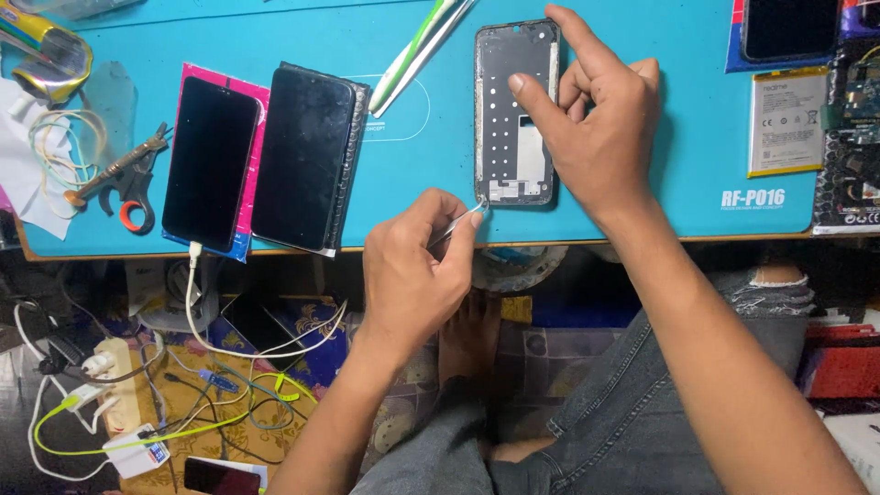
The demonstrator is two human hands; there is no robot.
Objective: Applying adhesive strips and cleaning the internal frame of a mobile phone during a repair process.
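Spread across the bench, a blue work mat (678,147) carries a bare phone frame (515,115), steadied by the right hand (600,119) with fingers pressed on it. Tweezers (463,220) are pinched by the left hand (412,270) at its lower corner.

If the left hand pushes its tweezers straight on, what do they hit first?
The left hand points its tweezers up and right; they would meet the phone frame's bottom left corner first, apparently already touching it.

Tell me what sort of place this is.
Probably a phone repair bench. The left hand works tweezers at a bare phone frame that the right hand steadies on a blue work mat, beside a loose battery.
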